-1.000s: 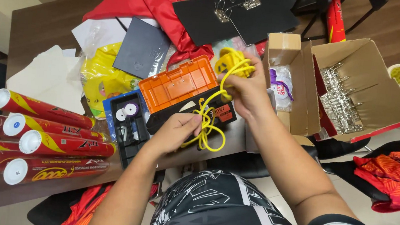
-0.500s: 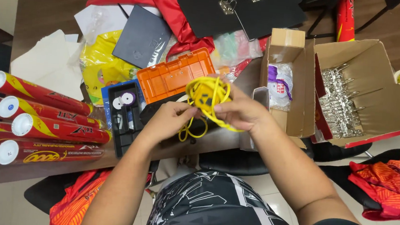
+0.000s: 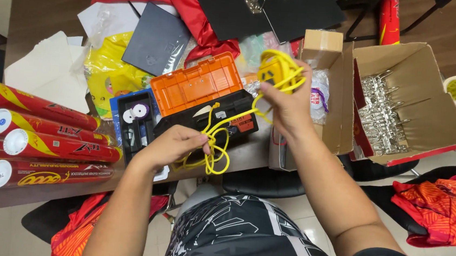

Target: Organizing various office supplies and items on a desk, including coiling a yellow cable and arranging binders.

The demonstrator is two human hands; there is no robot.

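The right hand (image 3: pixel 287 103) is closed around a small yellow reel (image 3: pixel 273 74) wound with yellow cord (image 3: pixel 217 143), raised above the orange toolbox (image 3: pixel 201 88). The left hand (image 3: pixel 169 145) pinches the cord's loose tangle at the table (image 3: pixel 47 13) edge. The cord looks light, limp and prone to snagging; the firm reel is the safest hold.
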